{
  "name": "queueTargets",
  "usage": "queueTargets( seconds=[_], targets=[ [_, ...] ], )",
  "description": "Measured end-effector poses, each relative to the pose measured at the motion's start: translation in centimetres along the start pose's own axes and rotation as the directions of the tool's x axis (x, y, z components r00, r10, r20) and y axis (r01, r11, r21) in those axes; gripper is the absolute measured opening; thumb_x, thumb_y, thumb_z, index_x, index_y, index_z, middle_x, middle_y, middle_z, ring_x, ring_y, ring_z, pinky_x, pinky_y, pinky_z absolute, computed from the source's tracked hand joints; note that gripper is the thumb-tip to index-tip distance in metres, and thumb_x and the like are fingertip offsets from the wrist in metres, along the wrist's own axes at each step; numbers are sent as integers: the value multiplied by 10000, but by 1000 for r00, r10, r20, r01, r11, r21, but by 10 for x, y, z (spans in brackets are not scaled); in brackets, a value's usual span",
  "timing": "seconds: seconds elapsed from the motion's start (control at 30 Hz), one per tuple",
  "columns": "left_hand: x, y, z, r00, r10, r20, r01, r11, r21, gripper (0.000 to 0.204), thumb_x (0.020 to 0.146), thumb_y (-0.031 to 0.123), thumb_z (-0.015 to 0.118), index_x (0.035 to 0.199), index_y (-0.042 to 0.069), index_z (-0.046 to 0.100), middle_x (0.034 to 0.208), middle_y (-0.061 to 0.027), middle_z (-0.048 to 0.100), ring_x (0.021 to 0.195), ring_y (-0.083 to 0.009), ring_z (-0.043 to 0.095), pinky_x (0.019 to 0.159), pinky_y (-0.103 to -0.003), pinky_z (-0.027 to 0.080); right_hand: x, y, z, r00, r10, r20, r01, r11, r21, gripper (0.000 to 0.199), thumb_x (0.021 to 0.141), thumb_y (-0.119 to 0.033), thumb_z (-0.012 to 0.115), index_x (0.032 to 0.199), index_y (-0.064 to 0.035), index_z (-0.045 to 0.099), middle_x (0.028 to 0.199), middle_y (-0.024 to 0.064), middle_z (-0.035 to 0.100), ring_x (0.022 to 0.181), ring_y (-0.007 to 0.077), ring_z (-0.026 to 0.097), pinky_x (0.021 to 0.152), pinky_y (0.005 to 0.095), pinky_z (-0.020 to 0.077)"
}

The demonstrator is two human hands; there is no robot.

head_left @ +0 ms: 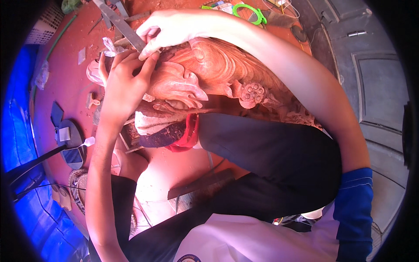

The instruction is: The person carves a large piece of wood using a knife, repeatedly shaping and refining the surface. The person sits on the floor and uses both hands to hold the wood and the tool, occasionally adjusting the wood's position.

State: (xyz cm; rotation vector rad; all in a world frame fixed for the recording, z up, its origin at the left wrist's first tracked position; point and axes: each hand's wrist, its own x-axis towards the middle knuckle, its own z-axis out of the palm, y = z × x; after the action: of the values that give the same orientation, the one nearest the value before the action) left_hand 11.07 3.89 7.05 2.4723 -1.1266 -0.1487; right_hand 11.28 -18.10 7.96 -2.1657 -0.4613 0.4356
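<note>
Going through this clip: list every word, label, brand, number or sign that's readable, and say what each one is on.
No text here is clear enough to quote.
Round emblem on the pale shirt: cut off by the lower edge, lettering too small to read.
Small light-coloured packet near the upper edge: any print is too small to read.
Flat grey bar: no readable marking.
Wood carving: no lettering visible.

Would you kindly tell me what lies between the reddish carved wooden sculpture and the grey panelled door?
In the head view, the person's bare right arm crosses between them.
</note>
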Motion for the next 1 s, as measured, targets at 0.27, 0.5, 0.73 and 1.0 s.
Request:
queueTargets(
  seconds=[0.27, 0.5, 0.73, 1.0],
  targets=[
    [13, -3, 6, 999, 30, -41, -33, 997, -72, 404, 1008, 457, 579, 1108, 131, 795, 1196, -119, 714, 1312, -263, 544, 1223, -556, 52, 16, 21, -17, 972, -222, 71, 223, 975, -2, 298, 895, -235, 786, 1132, -57, 756, 975, 58, 761, 860, 123, 679, 720, 305, 553],
    [6, -3, 1, 1000, -10, 22, 11, 999, -46, 418, 1012, 467, 571, 1112, 130, 798, 1261, -105, 694, 1343, -263, 529, 1230, -540, 23, 18, 14, -19, 947, -282, 156, 291, 956, -42, 310, 889, -232, 786, 1145, -60, 755, 906, 38, 747, 773, 121, 662, 683, 296, 543],
    [2, 1, 0, 1000, 1, -7, -1, 999, -40, 437, 1007, 478, 586, 1113, 109, 793, 1272, -101, 695, 1330, -261, 543, 1227, -548, 18, 17, 15, -13, 951, -265, 160, 270, 963, -9, 307, 890, -227, 784, 1146, -59, 754, 914, 40, 748, 787, 122, 663, 694, 298, 544],
    [5, 2, -5, 999, 17, 51, -19, 999, 44, 376, 1017, 441, 598, 1231, 179, 762, 1119, -89, 715, 1205, -253, 601, 1205, -433, 147, 12, 17, -18, 958, -242, 153, 244, 970, 10, 304, 893, -221, 783, 1147, -58, 753, 924, 43, 750, 802, 122, 664, 708, 299, 545]
  ],
)
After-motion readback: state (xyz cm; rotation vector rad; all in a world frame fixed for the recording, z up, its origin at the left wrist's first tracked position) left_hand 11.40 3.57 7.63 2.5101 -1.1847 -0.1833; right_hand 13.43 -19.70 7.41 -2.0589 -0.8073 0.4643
